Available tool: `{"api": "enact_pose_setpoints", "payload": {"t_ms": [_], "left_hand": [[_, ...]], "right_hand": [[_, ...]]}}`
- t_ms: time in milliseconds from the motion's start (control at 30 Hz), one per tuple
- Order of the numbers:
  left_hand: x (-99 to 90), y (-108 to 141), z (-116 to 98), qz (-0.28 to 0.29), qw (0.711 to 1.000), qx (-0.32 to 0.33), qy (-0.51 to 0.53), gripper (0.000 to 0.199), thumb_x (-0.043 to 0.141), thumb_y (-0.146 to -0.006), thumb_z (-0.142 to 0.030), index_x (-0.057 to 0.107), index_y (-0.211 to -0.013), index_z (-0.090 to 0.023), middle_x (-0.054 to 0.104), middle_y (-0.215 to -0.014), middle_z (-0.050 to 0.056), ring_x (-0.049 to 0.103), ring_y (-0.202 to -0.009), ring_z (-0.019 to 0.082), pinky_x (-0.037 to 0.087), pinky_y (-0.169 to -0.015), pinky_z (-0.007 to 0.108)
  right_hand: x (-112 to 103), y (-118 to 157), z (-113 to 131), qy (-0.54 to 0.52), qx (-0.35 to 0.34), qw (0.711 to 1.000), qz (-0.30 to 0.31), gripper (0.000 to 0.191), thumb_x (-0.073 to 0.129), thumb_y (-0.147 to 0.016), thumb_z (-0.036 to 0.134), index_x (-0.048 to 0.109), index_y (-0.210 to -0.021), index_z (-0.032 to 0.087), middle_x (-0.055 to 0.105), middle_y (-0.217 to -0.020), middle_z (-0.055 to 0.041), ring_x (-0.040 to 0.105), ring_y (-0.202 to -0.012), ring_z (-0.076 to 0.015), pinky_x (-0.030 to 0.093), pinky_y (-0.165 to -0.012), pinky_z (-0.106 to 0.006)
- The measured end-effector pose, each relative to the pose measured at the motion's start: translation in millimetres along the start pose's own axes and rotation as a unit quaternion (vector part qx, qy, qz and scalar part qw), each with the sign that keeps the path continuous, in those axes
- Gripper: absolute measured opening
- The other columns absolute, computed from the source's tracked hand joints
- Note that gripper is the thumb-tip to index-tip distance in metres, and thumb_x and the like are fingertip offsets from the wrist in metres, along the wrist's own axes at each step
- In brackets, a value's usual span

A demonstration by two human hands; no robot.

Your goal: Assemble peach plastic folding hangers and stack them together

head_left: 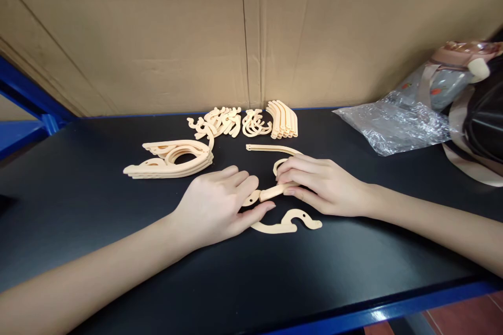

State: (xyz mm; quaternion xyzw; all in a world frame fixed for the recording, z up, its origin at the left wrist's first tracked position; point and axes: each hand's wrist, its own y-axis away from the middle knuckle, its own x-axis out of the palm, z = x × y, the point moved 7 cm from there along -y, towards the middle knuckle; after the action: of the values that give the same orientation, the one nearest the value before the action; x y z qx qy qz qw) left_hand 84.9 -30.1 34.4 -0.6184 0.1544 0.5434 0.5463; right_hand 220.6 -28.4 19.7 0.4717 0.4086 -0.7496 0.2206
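My left hand [220,204] is closed, its fingers and thumb gripping a flat beige hanger piece whose end with a dark hole [251,199] pokes out. Against that end sits a straight beige hanger arm [272,192], pinched by the fingers of my right hand [328,186]. The two parts meet between my hands; whether they are joined I cannot tell. Below them a curved hanger hook piece [302,215] lies on the black table [220,282], partly under my left thumb. Just beyond my right fingers are a ring-shaped piece [277,166], mostly hidden, and a long curved arm [271,147].
To the left lies a stack of beige folding hangers [173,170]. Farther back are a heap of hook pieces [220,121], curved pieces [255,123] and a row of arms [283,119]. A clear plastic bag [396,123] and a bottle [440,84] are at right, before a cardboard wall [176,36].
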Motion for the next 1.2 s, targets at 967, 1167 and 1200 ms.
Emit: {"api": "enact_pose_setpoints", "payload": {"t_ms": [967,1167,1200], "left_hand": [[10.6,2.5,6.0,0.075,0.937,-0.007,0.341,0.015,0.042,-0.092,-0.013,0.057,-0.093,-0.016,0.056,-0.112,0.01,0.055,-0.096,0.018,0.047,-0.083,0.03],[8.7,2.4,6.5,0.062,0.93,-0.025,0.361,0.015,0.066,-0.082,-0.024,0.052,-0.081,-0.018,0.059,-0.108,0.007,0.057,-0.09,0.016,0.048,-0.076,0.027],[9.1,2.5,6.7,0.061,0.931,-0.029,0.357,0.014,0.065,-0.082,-0.022,0.051,-0.084,-0.019,0.06,-0.108,0.006,0.057,-0.089,0.016,0.048,-0.075,0.027]], "right_hand": [[1.1,4.1,-38.6,-0.003,0.185,0.982,-0.022,0.049,0.06,-0.084,0.056,0.054,-0.118,0.022,0.061,-0.123,-0.0082,0.056,-0.115,-0.0258,0.043,-0.1,-0.046],[2.8,2.6,-34.9,-0.012,0.158,0.987,-0.002,0.049,0.056,-0.088,0.055,0.053,-0.123,0.021,0.059,-0.125,-0.0091,0.054,-0.117,-0.0261,0.042,-0.101,-0.046],[3.0,2.3,-33.8,-0.016,0.153,0.988,0.001,0.048,0.056,-0.089,0.053,0.052,-0.124,0.021,0.059,-0.126,-0.0093,0.053,-0.117,-0.0258,0.042,-0.101,-0.046]]}}
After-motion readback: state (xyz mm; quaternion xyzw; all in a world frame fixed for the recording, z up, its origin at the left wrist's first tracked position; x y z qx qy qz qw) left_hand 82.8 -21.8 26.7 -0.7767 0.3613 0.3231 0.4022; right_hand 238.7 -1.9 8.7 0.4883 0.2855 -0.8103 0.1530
